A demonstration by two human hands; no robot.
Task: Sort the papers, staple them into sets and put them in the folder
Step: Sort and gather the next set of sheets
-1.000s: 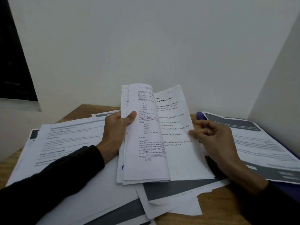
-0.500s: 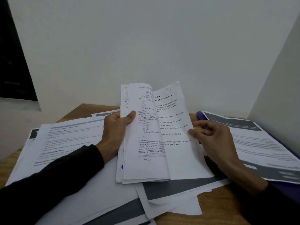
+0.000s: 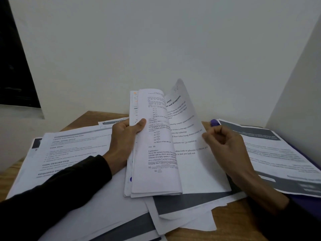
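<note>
1. Far left: printed sheets fanned over the wooden table, overlapping loosely, headings legible but body text blurred. Light, limp stock, judged prone to slide and skew when nudged.
2. Left hand clamped on the turned-back pages of the bundle, thumb pressed on the front face, fingers wrapped behind. Bundle propped near upright on its lower edge at centre, resting on loose sheets. Pages bowed rather than creased, so thin and flexible; best gripped at a side edge or a corner, as here, with the lower edge kept squared on the table before stapling.
3. Single sheet peeled off to the right of the bundle, its top corner curled up and over. Flimsy, likely to flop or tear if pulled by one corner alone.
4. Right hand at that sheet's right edge, fingers curled inward with thumb and fingertips at the paper; appears to be pinching the edge, though contact is partly hidden.
5. Far right: more printed pages lying on the purple folder, only its corner and rim showing. No stapler in view.
6. Surroundings: smooth wood grain, little grip for paper; plain pale wall meeting in a corner behind; dark window or panel at upper left.
</note>
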